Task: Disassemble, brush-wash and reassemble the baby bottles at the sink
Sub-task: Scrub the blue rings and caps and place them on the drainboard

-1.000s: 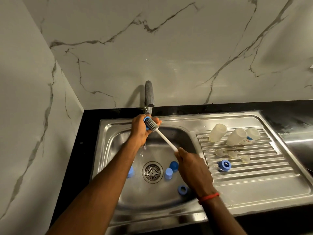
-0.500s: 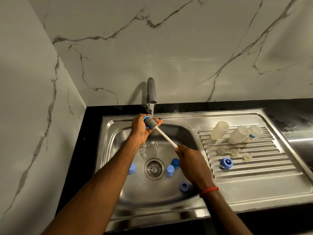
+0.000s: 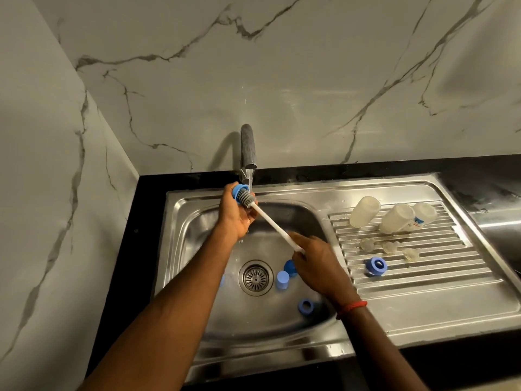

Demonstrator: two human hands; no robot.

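At the basin's (image 3: 197, 249) twelve o'clock edge, under the tap (image 3: 248, 148), the left hand (image 3: 235, 218) curls round a blue bottle ring (image 3: 239, 191). The right hand (image 3: 315, 266), at four o'clock of it, grips the white handle of the brush (image 3: 270, 221), whose grey head sits in the ring. Three bottles (image 3: 365, 211) lie on the drainboard (image 3: 423, 300) at three o'clock; blue caps (image 3: 282, 280) rest beside the drain (image 3: 256, 277).
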